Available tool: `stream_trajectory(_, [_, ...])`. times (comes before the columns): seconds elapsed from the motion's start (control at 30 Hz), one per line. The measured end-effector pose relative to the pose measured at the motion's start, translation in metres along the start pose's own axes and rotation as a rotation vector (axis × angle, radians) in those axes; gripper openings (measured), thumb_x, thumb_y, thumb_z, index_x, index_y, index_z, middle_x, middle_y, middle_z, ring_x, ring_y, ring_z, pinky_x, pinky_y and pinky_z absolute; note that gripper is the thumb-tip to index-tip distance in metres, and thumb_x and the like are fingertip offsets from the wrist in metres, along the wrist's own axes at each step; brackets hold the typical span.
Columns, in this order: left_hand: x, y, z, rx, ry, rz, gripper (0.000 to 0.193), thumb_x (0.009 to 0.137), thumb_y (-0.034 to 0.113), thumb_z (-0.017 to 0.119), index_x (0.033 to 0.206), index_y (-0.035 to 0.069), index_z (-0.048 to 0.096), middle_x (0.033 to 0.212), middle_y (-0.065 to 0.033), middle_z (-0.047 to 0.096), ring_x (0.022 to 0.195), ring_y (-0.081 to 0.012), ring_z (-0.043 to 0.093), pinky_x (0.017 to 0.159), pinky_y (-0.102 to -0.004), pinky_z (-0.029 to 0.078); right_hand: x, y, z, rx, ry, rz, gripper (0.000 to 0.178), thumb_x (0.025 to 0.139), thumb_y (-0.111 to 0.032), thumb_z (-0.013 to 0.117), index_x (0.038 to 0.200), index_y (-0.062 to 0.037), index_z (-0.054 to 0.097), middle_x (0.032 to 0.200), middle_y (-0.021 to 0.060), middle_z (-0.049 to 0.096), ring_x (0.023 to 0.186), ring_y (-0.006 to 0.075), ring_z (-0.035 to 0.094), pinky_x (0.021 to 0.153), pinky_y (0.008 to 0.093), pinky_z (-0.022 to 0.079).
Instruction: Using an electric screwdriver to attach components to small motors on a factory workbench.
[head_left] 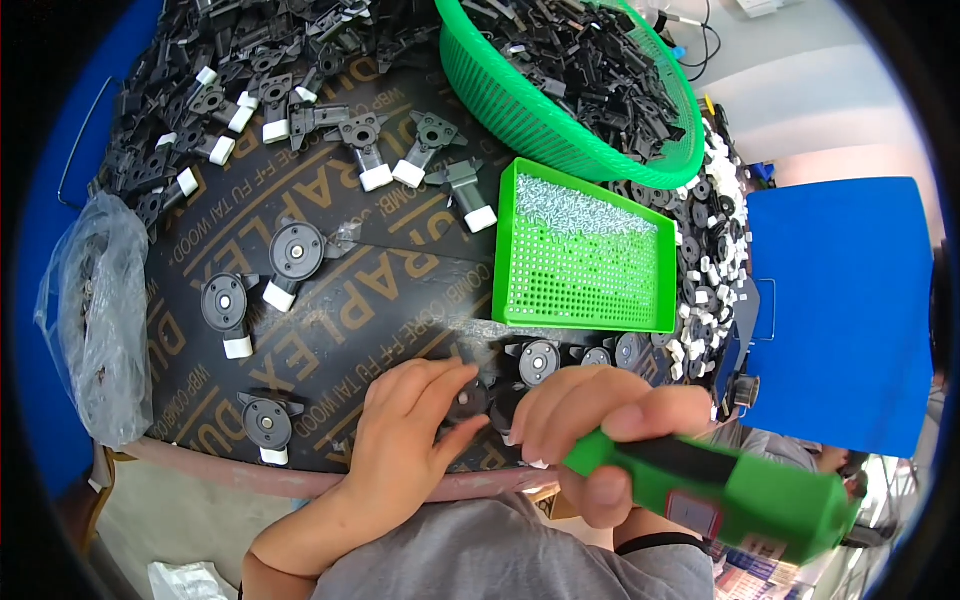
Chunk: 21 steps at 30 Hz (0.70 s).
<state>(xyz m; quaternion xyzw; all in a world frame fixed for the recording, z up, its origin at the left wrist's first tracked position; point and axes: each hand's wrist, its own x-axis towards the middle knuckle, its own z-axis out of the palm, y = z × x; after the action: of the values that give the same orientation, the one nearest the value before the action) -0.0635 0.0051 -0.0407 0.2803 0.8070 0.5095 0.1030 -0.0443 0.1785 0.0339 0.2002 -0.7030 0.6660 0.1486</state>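
My right hand (585, 425) is wrapped around a green and black cordless screwdriver (740, 490), held over the table's near edge. Its tip is hidden by my fingers. My left hand (405, 415) lies on the table, thumb and fingers closed around a black round plastic part (468, 400). Another dark part (505, 410) shows between my two hands, partly covered. Just beyond my hands is a row of black disc-topped parts, one of them a part with a metal centre (540, 362). Similar assembled parts with white ends, such as one disc part (297, 252), lie to the left.
A green perforated tray (507, 270) holds many small screws. Behind it stands a green basket (470, 75) full of black pieces. Loose black brackets (365, 140) spread at the far left, beside a clear plastic bag (110, 330). White and black pieces (705, 290) pile at right.
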Motion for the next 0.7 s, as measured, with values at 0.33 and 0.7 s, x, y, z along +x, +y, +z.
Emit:
stream_trajectory(0.33, [-0.003,-0.008,0.005,0.041,0.019,0.013,0.059,0.076,0.029,0.083,0.125,0.003,0.061,0.119,-0.013,0.062,0.111,-0.0342,0.058,0.096,-0.0448,0.044,0.031,0.04,-0.042,-0.195,0.368,-0.074,0.033,0.098,-0.03,0.058,0.12,-0.0122,0.04,0.065,0.0075,0.049,0.053,0.0188,0.051,0.05,0.0346,0.049])
stream_trajectory(0.7, [-0.003,-0.011,0.003,0.033,0.011,0.005,0.069,0.067,0.027,0.089,0.125,0.003,0.062,0.122,-0.0145,0.063,0.111,-0.0346,0.059,0.095,-0.043,0.047,0.026,0.052,-0.05,-0.215,0.348,-0.104,0.029,0.099,-0.024,0.056,0.118,-0.0094,0.04,0.065,0.0077,0.05,0.05,0.0193,0.05,0.047,0.0357,0.048])
